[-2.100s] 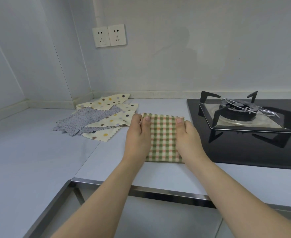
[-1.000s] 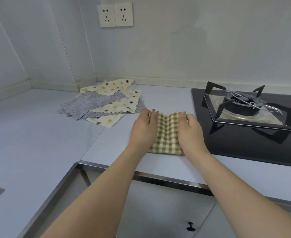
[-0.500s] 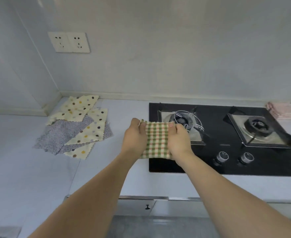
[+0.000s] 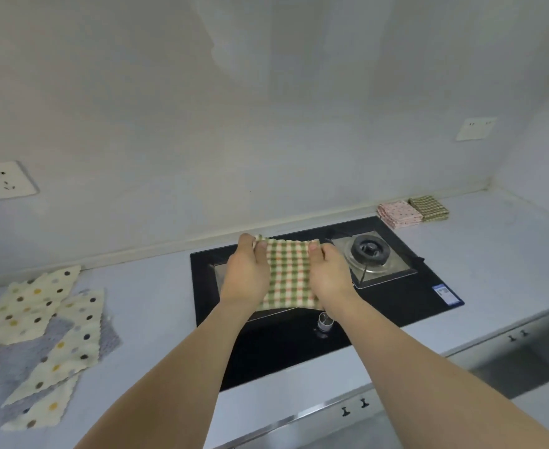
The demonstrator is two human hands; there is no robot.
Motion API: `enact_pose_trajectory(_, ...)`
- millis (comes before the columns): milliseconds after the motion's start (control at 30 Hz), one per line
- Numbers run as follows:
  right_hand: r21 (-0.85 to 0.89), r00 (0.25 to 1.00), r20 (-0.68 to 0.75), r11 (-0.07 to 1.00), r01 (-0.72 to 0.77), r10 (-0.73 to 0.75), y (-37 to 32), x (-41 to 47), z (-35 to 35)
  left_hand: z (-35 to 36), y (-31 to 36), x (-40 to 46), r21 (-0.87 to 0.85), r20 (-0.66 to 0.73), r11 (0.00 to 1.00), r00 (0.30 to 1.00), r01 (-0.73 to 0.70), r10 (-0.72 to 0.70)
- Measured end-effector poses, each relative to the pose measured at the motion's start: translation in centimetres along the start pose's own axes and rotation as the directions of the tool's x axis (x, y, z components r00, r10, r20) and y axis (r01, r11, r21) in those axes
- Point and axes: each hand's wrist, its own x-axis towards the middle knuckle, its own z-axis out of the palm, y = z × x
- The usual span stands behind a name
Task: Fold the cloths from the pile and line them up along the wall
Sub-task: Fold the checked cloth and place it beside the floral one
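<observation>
**Both hands carrying the folded check cloth, row waiting far right**

You are gripping the folded green check cloth (image 4: 288, 274) by its two side edges: your left hand (image 4: 246, 277) is pinching the left edge and your right hand (image 4: 330, 276) the right edge, with thumbs on top near the far corners and the other fingers hidden under the fabric. You are holding it flat and clear of the surface, above the left part of the black hob (image 4: 406, 306), with its longer side running near to far.

Moving outward, the spot you are heading for, as I judge it, is lying to the right and farther away: a folded pink cloth (image 4: 398, 214) and a folded dark check cloth (image 4: 429, 208) are sitting side by side against the wall (image 4: 266, 140), just beyond the hob's far right corner. Your right hand is the nearer one to that row, so it should be leading the reach, across the right burner (image 4: 371, 249). The free place appears to be on the near-left side of the pink cloth.

Behind you, on the counter's (image 4: 156, 306) left, the unfolded pile (image 4: 44, 341) of dotted and grey cloths is waiting.
</observation>
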Motion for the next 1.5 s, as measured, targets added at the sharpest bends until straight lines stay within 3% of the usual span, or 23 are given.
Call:
enact_pose_trajectory(300,0.042,0.995,-0.067,0.997,-0.07,0.072,5.3,8.0,-9.7,12.9,5.0,3.3,-0.057,0.123,0.998,0.992,0.006,0.001)
enact_pose_trajectory(400,0.036,0.992,-0.074,0.994,-0.102,0.104,7.4,12.2,-14.4,18.5,7.3,4.7,-0.163,0.194,0.983,0.98,0.086,-0.053)
enact_pose_trajectory(567,0.025,0.979,-0.016,0.979,-0.204,0.205,10.5,18.2,-21.8,25.6,10.3,6.1,-0.194,0.369,0.932,0.903,0.307,-0.221)
enact_pose_trajectory(700,0.275,0.876,0.172,0.832,-0.482,0.451,11.8,22.4,-25.1,30.0,11.1,8.7,-0.221,0.364,0.888,0.879,0.403,-0.308)
enact_pose_trajectory(767,0.399,0.814,0.313,0.71,-0.581,0.49,12.8,24.1,-26.5,32.3,11.4,10.7,-0.221,0.323,0.877,0.88,0.427,-0.348)
enact_pose_trajectory(867,0.427,0.747,0.404,0.614,-0.664,0.528,15.1,26.4,-29.0,36.3,11.8,13.7,-0.194,0.308,0.864,0.865,0.465,-0.397)
enact_pose_trajectory(1033,0.341,0.77,0.335,0.692,-0.636,0.543,19.7,34.0,-34.1,44.7,13.8,17.8,-0.125,0.341,0.84,0.818,0.529,-0.464)
enact_pose_trajectory(1133,0.262,0.828,0.261,0.789,-0.556,0.497,22.5,40.4,-36.9,50.7,15.0,20.7,-0.134,0.331,0.848,0.829,0.514,-0.45)
enact_pose_trajectory(1500,0.136,0.916,0.145,0.91,-0.392,0.373,28.9,62.0,-42.2,68.4,16.9,35.6,-0.119,0.19,0.833,0.836,0.54,-0.514)
